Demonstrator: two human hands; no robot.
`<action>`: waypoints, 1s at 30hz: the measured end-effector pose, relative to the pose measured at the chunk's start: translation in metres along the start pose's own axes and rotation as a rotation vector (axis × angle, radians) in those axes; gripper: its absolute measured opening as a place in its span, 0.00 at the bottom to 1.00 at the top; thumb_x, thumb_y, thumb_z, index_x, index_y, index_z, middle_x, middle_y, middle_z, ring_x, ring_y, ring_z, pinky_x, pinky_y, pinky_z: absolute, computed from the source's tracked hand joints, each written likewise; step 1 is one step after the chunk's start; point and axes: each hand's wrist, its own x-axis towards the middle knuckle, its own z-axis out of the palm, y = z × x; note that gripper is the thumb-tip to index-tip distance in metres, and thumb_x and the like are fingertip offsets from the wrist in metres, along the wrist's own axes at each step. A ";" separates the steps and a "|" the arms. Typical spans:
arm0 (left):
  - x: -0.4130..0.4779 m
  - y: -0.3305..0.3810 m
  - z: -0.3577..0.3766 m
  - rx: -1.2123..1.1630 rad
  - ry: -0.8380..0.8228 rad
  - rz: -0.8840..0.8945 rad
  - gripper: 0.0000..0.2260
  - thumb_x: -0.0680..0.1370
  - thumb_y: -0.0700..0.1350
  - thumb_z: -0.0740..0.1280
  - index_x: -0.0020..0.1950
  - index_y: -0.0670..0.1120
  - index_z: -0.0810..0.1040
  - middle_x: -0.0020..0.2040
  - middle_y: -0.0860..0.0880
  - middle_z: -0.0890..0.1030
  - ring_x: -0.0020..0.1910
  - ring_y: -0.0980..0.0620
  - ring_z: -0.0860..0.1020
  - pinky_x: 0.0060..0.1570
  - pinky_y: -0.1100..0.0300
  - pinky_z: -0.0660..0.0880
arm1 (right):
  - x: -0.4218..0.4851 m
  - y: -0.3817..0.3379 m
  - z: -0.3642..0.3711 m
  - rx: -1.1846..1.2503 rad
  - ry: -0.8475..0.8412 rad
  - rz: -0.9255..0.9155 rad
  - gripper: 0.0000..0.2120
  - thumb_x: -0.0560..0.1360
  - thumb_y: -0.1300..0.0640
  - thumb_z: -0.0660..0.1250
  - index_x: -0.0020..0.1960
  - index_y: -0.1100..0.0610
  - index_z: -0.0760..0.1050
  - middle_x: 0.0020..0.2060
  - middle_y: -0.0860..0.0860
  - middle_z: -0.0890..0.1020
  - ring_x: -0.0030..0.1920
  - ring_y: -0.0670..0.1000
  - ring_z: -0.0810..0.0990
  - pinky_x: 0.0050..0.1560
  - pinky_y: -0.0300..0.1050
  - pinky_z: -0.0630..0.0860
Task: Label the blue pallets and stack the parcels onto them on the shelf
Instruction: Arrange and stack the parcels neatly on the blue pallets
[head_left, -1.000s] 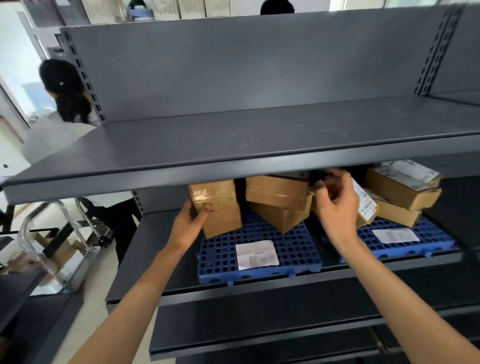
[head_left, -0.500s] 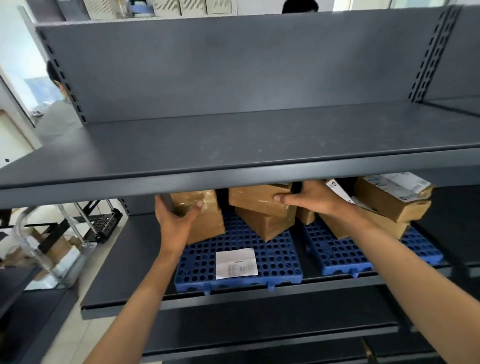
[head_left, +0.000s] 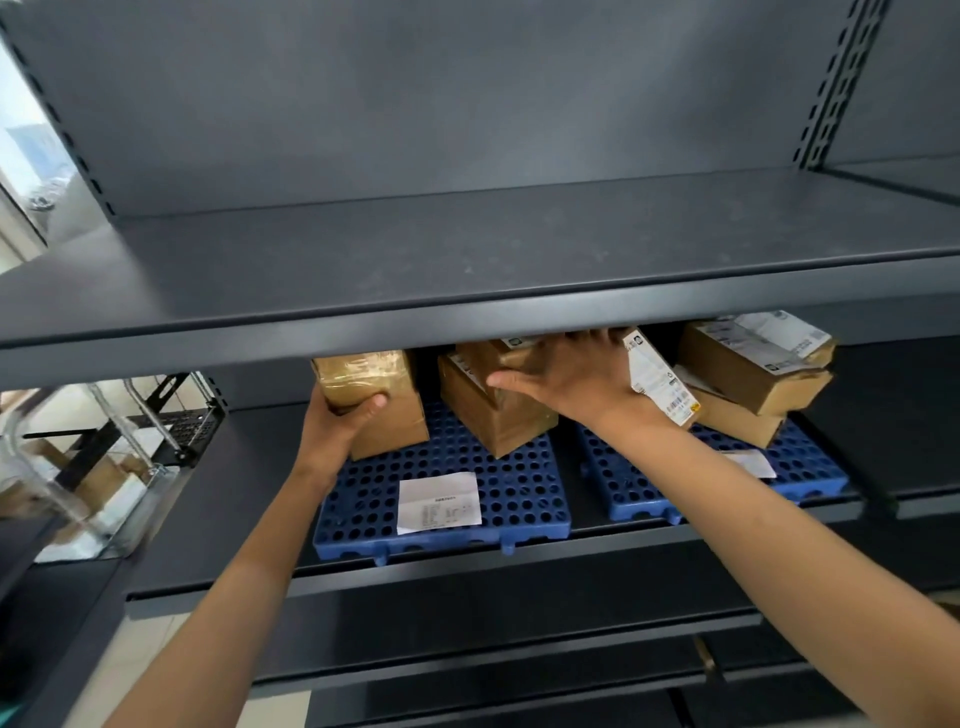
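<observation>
So the left hand (head_left: 337, 421) gripped the taped parcel (head_left: 379, 379), thumb curled round it. The right hand (head_left: 576, 379) lay flat, fingers straight, on the 2 stacked parcels (head_left: 493, 421), with the blue pallet (head_left: 519, 499) below both hands.

Side by side on the shelf (head_left: 249, 493): left pallet (head_left: 519, 499) and right pallet (head_left: 815, 467), blue, perforated, each bearing a white label (head_left: 439, 501) (printed paper). Behind: taped parcel (head_left: 384, 410) upright, middle parcels (head_left: 498, 421) skewed, right stack (head_left: 753, 374) seemingly two high.

Dark grey metal shelf lip (head_left: 467, 325) hides the tops of brown cardboard parcels (head_left: 498, 415); at six o'clock, print on the white paper label (head_left: 439, 501) is too small to read.
</observation>
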 end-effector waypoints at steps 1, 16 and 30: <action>0.001 0.000 0.000 -0.006 -0.008 -0.005 0.30 0.66 0.52 0.80 0.65 0.52 0.73 0.57 0.52 0.83 0.55 0.55 0.81 0.54 0.55 0.78 | -0.001 0.002 0.003 0.054 0.029 -0.003 0.52 0.60 0.16 0.44 0.64 0.51 0.74 0.68 0.56 0.73 0.71 0.61 0.66 0.67 0.58 0.69; 0.003 0.006 0.004 -0.024 -0.201 -0.061 0.32 0.66 0.51 0.79 0.67 0.53 0.71 0.59 0.53 0.82 0.56 0.58 0.81 0.57 0.57 0.77 | -0.001 -0.002 0.079 1.204 -0.063 0.099 0.30 0.69 0.46 0.77 0.66 0.51 0.69 0.56 0.46 0.80 0.61 0.50 0.77 0.59 0.46 0.73; 0.019 0.008 0.012 0.157 -0.152 -0.019 0.32 0.70 0.51 0.78 0.69 0.48 0.67 0.62 0.49 0.78 0.60 0.51 0.77 0.61 0.56 0.73 | 0.002 -0.033 0.061 1.292 -0.174 0.200 0.19 0.71 0.56 0.76 0.56 0.48 0.71 0.52 0.47 0.80 0.56 0.54 0.80 0.54 0.57 0.80</action>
